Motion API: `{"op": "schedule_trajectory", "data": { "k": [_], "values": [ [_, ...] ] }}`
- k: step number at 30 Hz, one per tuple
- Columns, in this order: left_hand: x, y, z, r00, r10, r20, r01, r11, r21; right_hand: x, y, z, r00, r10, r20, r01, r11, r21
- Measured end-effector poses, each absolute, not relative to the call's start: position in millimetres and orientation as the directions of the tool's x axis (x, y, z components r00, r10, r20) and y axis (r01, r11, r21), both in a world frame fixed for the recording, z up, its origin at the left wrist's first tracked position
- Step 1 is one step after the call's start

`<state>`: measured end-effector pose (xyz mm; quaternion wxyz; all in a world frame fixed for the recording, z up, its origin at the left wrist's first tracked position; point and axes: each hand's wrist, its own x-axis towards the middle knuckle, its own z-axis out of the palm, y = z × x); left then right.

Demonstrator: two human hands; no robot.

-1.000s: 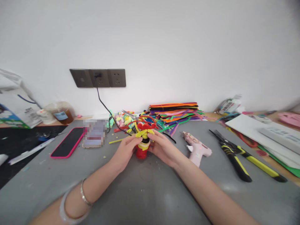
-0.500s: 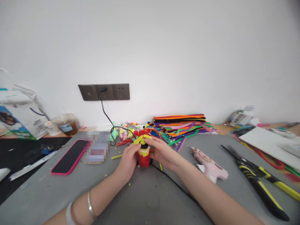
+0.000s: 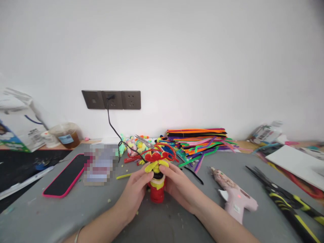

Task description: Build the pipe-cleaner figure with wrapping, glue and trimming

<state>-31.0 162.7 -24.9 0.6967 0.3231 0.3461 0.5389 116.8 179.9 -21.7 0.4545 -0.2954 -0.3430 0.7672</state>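
A small pipe-cleaner flower pot [image 3: 157, 195] stands upright on the grey table mat, red below, with a yellow and cream band and a black top. Yellow leaf-like loops [image 3: 152, 166] and a red flower-like piece [image 3: 156, 156] rise above it. My left hand [image 3: 135, 187] closes on the pot's left side, its thumb and fingers pinching at a yellow loop. On the right side, my right hand [image 3: 180, 185] is closed the same way, thumb by the other yellow loop. The other fingertips of both hands are partly hidden behind the pot.
Bundled pipe cleaners [image 3: 197, 133] and loose pompoms lie behind, with scissors [image 3: 144, 141] among them. At right are a pink glue gun [image 3: 235, 194] and black-yellow shears [image 3: 283, 199]. A pink-cased phone [image 3: 66, 175] lies left. A black cord [image 3: 113, 126] runs from the wall socket.
The view has shifted, so the hands and the pot appear lower and closer. The red flower-like piece above the yellow loops shows more clearly. Both hands keep their hold.
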Motion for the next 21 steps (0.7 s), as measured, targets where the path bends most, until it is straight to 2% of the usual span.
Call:
{"op": "schedule_trajectory", "data": {
  "k": [6,21],
  "values": [
    [-32.3,160.5,-22.2,0.175,0.971,-0.164,-0.500,0.231,0.835,118.4,179.2,-22.1,-0.422,0.898,-0.125,-0.493,-0.343,-0.800],
    [-33.9,160.5,-26.0,0.176,0.976,-0.130,-0.520,0.205,0.829,119.5,176.9,-17.8,-0.450,0.892,-0.035,-0.521,-0.294,-0.801]
  ]
}}
